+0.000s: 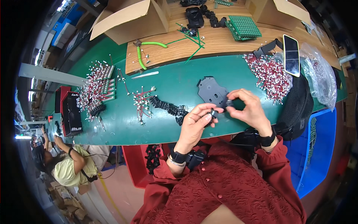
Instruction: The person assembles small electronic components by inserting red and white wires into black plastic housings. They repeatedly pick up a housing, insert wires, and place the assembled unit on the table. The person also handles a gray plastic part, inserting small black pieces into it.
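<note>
My left hand (195, 125) is closed around a small black part (213, 113) with a light spot on it, over the front of the green table. Close beside it, my right hand (249, 111) pinches a small dark round piece (229, 103) between thumb and fingertips; its exact kind is too small to make out. Behind both hands lies a flat dark grey plate (210, 91) with slots and holes. A row of black parts (167, 107) runs leftward from my left hand. Beyond it sits a little heap of red-wired white connectors (141, 103).
A large pile of red-and-white wired connectors (269, 76) lies at the right, beside a phone (291, 56) and a clear plastic bag (320, 76). Green-handled cutters (141, 52) and tweezers (145, 75) lie further back. Green circuit boards (244, 28) stack near cardboard boxes (128, 20). Another person (71, 168) works at far left.
</note>
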Demonstrator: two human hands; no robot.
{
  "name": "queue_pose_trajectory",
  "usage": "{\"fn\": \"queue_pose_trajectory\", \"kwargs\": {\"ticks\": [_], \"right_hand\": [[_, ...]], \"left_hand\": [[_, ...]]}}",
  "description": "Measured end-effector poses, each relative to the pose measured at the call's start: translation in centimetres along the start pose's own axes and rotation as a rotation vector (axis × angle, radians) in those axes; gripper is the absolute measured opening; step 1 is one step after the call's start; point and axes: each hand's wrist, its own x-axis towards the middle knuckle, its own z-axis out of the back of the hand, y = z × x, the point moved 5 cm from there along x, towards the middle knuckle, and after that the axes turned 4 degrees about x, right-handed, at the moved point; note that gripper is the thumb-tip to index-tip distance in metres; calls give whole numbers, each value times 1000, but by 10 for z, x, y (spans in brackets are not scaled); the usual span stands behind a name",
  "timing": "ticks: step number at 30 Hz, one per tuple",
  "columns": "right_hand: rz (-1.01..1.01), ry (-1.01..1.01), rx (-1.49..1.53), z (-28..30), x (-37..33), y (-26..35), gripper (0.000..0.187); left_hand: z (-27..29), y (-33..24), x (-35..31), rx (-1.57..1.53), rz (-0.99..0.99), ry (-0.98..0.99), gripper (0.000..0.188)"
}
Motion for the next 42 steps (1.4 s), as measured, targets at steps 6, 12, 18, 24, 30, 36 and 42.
{"fn": "queue_pose_trajectory", "kwargs": {"ticks": [6, 12, 18, 24, 30, 36, 42], "right_hand": [[57, -73, -281, 33, -9, 6, 33], [128, 20, 200, -2, -12, 43, 30], [-218, 29, 400, -8, -20, 14, 22], [-264, 115, 482, -10, -25, 16, 23], [-76, 149, 104, -6, -18, 28, 24], [-35, -75, -277, -6, -9, 21, 25], [8, 11, -339, -12, -8, 19, 22]], "left_hand": [[-8, 10, -4, -169, 91, -24, 22], [-8, 18, 3, -18, 98, -139, 15], [-12, 9, 0, 153, 107, -192, 11], [-8, 11, -1, 219, 86, -216, 9], [-5, 12, -2, 259, 83, -219, 9], [-12, -8, -10, 810, -284, -359, 17], [-23, -14, -17, 1313, -527, -366, 28]]}}
